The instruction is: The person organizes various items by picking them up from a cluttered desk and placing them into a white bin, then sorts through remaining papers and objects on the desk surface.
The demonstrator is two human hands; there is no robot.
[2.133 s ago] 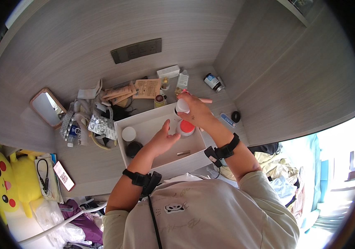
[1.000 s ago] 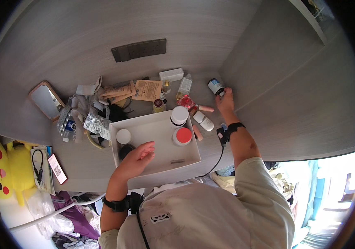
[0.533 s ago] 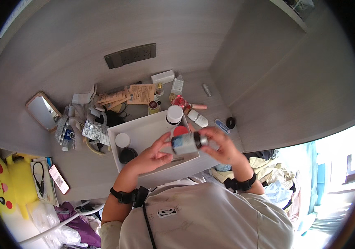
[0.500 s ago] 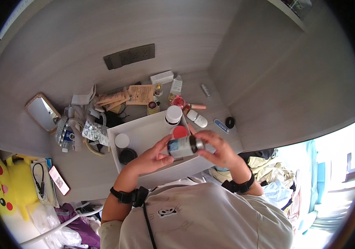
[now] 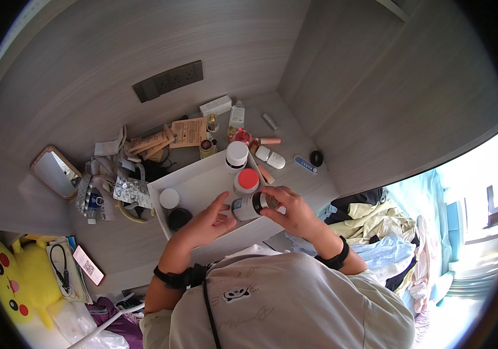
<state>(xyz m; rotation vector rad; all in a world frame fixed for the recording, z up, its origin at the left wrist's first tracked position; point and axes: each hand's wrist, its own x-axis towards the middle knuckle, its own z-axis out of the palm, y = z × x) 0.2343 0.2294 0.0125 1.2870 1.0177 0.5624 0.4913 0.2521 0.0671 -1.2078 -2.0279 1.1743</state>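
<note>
In my right hand [image 5: 293, 213] is a small bottle [image 5: 244, 210] with a pale label and a dark band, gripped at its capped end. It lies sideways over the near right corner of a white open box [image 5: 195, 181]. My left hand [image 5: 207, 223] is open, fingers apart, close to the bottle's other end and holding nothing. Inside the box, a red-lidded jar [image 5: 246, 180] stands just beyond the bottle, with a white-capped jar [image 5: 237, 155] behind it. At the left end are a white round lid [image 5: 169, 198] and a black-topped jar [image 5: 179, 220].
Behind the box lie brown paper packets [image 5: 188, 132], a clear bottle [image 5: 236, 115] and a white carton [image 5: 215, 105]. A white oval container [image 5: 270, 157] and black ring [image 5: 316, 158] sit to the right. Blister packs [image 5: 131, 192] and a mirror [image 5: 57, 168] are left.
The bottle has come down and slightly left, into the box's near right corner. My left hand has come off it, while my right hand keeps hold.
</note>
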